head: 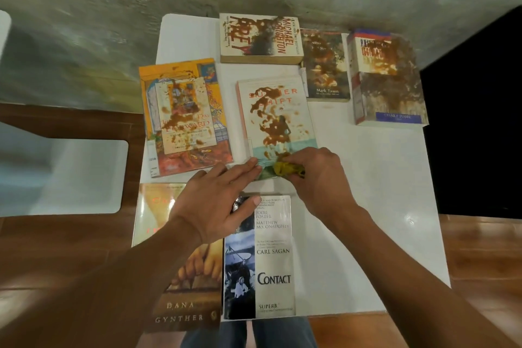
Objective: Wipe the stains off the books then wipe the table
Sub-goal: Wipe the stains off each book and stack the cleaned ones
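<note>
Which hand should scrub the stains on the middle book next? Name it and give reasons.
Right. The right hand already grips the yellow cloth on the middle book, just below its stains. The left hand lies flat, fingertips steadying the book's near edge.

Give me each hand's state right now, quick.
Left hand: open, straight fingers pressing the stained book near its lower edge.
Right hand: closed, gripping the yellow cloth on that book's lower edge.
</note>
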A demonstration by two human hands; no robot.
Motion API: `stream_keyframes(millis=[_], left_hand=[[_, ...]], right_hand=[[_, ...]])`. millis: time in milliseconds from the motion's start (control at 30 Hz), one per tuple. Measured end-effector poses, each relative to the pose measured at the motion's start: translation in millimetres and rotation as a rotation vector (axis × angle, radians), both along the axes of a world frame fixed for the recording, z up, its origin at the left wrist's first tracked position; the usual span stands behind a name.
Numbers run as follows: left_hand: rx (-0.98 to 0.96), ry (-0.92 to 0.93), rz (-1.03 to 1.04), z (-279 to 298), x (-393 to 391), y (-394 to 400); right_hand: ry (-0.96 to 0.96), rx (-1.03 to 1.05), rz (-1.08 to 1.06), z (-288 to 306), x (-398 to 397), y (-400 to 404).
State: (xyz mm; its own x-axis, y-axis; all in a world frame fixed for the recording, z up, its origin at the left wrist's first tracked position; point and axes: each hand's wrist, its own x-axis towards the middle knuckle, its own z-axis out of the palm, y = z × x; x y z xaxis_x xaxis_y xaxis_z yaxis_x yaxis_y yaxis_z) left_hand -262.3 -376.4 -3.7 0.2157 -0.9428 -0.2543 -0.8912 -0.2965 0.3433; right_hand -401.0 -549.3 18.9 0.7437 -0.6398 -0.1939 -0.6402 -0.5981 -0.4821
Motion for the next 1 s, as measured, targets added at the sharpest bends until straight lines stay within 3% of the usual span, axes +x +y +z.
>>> stream_keyframes(millis=[667,833,1000], left_hand=[[0.027,0.010,0.000,4,1,-4],[0.034,0.007,0.001,1,-3,0],[0.049,-0.007,-0.002,0,0,-3]], right_hand=[[-0.037,-0.022,0.027,2,28,7],[-0.015,0.034,-0.054,8,-8,-6],[0.019,-0.046,-0.114,10,-7,-30]])
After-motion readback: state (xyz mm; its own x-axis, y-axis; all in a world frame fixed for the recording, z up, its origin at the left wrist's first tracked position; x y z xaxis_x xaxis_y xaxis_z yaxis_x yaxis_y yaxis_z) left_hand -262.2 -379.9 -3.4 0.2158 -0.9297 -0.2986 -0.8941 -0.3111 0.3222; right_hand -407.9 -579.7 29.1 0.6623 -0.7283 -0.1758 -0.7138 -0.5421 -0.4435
